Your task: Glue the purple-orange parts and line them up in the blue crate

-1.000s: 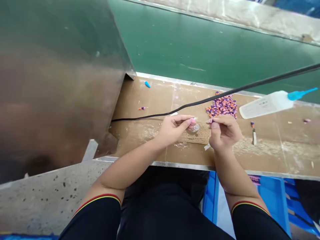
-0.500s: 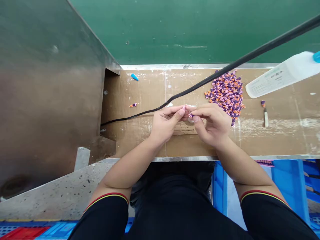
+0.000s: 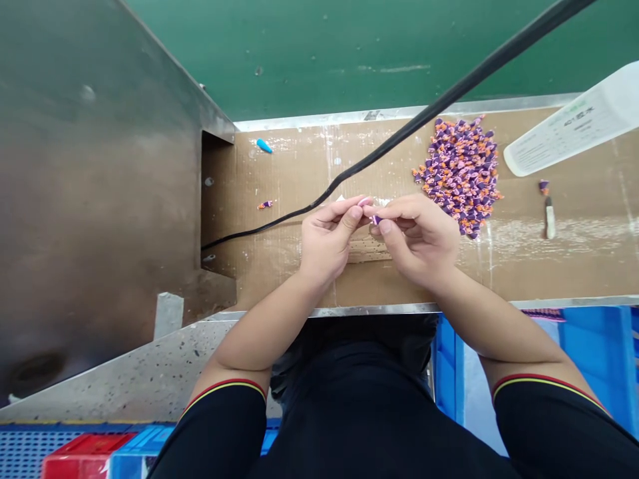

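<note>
Over the cardboard-covered bench, my left hand (image 3: 327, 245) is closed, thumb and forefinger pinching a small pink piece (image 3: 366, 201). My right hand (image 3: 425, 238) is closed as well, with a tiny purple and white figure piece (image 3: 376, 219) between thumb and fingertips. The fingertips of both hands meet or nearly meet, so part of each piece is hidden. To the right of my right hand lies a heap of small purple, orange and pink figure pieces (image 3: 462, 176). One similar piece (image 3: 265, 205) lies alone on the left.
A black cable (image 3: 384, 150) crosses above the bench from the metal housing (image 3: 100, 213). A blue pointed cap (image 3: 264, 146) lies at the back left. At right are a white bottle (image 3: 569, 130), a white-handled tool (image 3: 550, 221) and one piece (image 3: 544, 187). Blue crates (image 3: 594, 346) stand below.
The view has shifted slightly. My hands stay together, and the pink piece has turned to show more of its surface. The purple piece is tilted differently in my right fingers.
</note>
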A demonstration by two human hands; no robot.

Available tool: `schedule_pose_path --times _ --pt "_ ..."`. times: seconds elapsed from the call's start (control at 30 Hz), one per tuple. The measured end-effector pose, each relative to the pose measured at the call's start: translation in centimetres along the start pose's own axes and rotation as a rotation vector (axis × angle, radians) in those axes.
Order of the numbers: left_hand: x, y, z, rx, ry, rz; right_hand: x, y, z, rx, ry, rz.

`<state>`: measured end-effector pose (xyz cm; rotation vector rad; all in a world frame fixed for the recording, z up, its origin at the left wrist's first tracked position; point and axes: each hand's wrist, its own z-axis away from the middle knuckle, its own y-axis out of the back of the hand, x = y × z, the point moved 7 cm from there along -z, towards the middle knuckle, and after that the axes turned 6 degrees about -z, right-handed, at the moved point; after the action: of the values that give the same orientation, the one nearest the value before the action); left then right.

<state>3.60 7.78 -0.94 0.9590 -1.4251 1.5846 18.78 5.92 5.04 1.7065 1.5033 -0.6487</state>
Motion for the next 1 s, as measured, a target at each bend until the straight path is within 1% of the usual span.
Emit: schedule_pose_path --times 0.13,0.27,0.43,0.6,0.77,0.87,1.0 --pt "-0.1 -0.3 0.2 -0.039 0.059 0.057 -0.4 0.3 -0.1 0.073 0.075 0.056" --pt "-0.3 0.1 0.5 0.007 0.089 0.061 -0.1 0.5 0.0 0.124 0.070 0.109" --pt "-0.3 0.1 0.6 -0.001 0.059 0.055 0.3 0.1 0.1 0.107 0.071 0.155" --pt "-0.4 0.3 0.8 0.035 0.038 -0.005 0.0 0.1 0.0 0.118 0.094 0.183" --pt "-0.1 -0.1 0.9 -0.002 0.021 0.021 -0.2 0.1 -0.1 0.125 0.129 0.184" --pt "0.2 -0.2 1.0 0.005 -0.010 0.002 -0.2 0.1 -0.1 0.131 0.143 0.174" --pt "0.6 -0.2 1.2 0.041 -0.070 -0.066 -0.1 0.1 0.0 0.130 0.138 0.201"
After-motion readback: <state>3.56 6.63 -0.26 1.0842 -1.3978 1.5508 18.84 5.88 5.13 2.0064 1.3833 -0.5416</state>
